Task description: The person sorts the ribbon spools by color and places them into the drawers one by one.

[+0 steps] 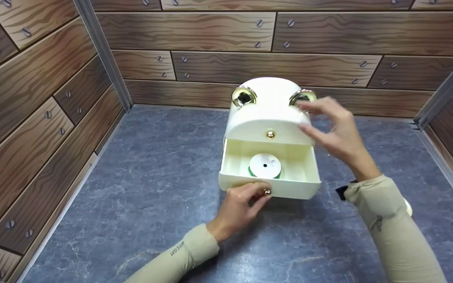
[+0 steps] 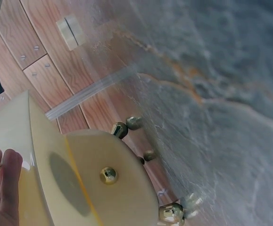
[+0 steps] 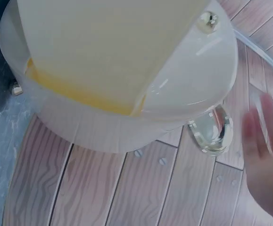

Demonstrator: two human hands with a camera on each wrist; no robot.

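Note:
A cream-white cabinet (image 1: 267, 112) with a domed top and two gold rings stands on the floor surface, its lower drawer (image 1: 296, 189) pulled out. Inside the drawer lies a white-faced spool (image 1: 265, 165) with a green edge. My left hand (image 1: 240, 210) pinches the small gold knob (image 1: 267, 192) on the drawer front; in the left wrist view its fingers (image 2: 11, 172) are at that knob. Thumb and fingers apart, my right hand (image 1: 338, 133) hovers by the right gold ring (image 1: 303, 96); the right wrist view shows its fingers (image 3: 268, 122) extended, holding nothing.
An upper drawer front with its own gold knob (image 1: 270, 134) is closed above the open one. Wood-patterned walls (image 1: 226, 31) enclose a blue-grey marbled surface (image 1: 163, 157). A small white thing (image 1: 408, 207) is mostly hidden behind the right sleeve.

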